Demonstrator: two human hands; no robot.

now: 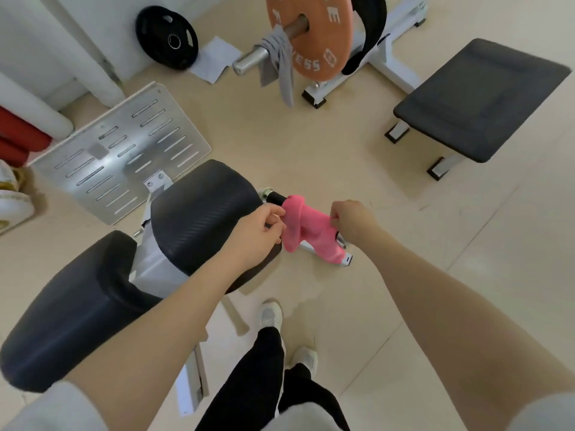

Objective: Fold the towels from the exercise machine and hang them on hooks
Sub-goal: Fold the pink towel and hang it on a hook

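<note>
The pink towel (306, 227) hangs bunched over the black handle (276, 198) at the side of the seat (202, 213), stretched between the fingers of both hands. The left hand (252, 233) pinches the towel's near edge between thumb and curled fingers, beside the seat pad. The right hand (353, 220) grips the far end, fingers curled under the cloth; its fingertips are hidden, so the exact pinch cannot be told. Judgement: the two-point hold is meant to lift the towel clear of the handle and spread it for folding. A grey towel (278, 68) is draped on the barbell sleeve (249, 59) beside the orange plate (311, 35), well beyond the fingers, untouched. No hooks are in view.
</note>
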